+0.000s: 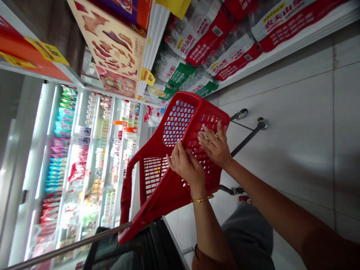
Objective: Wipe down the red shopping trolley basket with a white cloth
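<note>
A red plastic shopping basket with mesh walls sits tilted on a wheeled cart frame. My left hand, with a gold bangle on the wrist, lies against the basket's mesh side with its fingers stretched out and close together, holding nothing I can see. My right hand is just beyond it at the same wall, fingers partly spread. Its thumb and forefinger pinch a small pale thing that I cannot make out.
Packs of bottled water with red and green labels lie on a low shelf along the tiled floor. A lit chiller with packaged goods fills the left. Printed cartons are stacked above it. A dark cart handle crosses the bottom.
</note>
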Available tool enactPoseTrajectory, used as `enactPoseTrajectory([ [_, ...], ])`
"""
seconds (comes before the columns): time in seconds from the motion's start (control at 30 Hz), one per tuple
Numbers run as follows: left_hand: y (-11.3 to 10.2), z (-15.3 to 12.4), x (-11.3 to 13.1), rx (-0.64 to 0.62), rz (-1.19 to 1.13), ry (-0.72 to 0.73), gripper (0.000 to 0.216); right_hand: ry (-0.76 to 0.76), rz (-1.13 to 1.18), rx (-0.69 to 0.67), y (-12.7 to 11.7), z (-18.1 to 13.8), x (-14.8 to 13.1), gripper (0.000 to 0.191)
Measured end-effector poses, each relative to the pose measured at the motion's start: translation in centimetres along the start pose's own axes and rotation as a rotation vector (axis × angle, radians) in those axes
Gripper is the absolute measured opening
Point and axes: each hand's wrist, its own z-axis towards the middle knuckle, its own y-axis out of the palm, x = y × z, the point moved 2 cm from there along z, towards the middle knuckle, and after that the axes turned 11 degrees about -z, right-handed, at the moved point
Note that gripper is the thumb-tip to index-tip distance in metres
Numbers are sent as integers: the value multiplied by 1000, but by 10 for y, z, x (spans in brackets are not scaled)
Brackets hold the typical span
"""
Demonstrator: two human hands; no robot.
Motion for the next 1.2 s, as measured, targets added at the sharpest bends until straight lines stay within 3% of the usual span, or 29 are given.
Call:
enactPoseTrajectory([
  [0.13,-1,0,1,-18,3,-7,41,19,-69,-59,4,1,3,52],
  [0.27,-3,0,2,-26,-3,-6,42,-31,39,-71,11,3,5,54],
  [0.43,-3,-1,2,-25,-4,-2,42,-63,123,-7,12,4,9,52],
  [0.63,-3,-1,1,-21,5,10,42,-138,149,52,-1,14,-5,65],
  [0.87,-4,-3,1,-9,-26,8,41,-190,159,-148,-12,59,-35,44],
  [1.2,-6,-3,-4,-43,-19,-1,43,-293,235,-198,-9,67,-18,41],
])
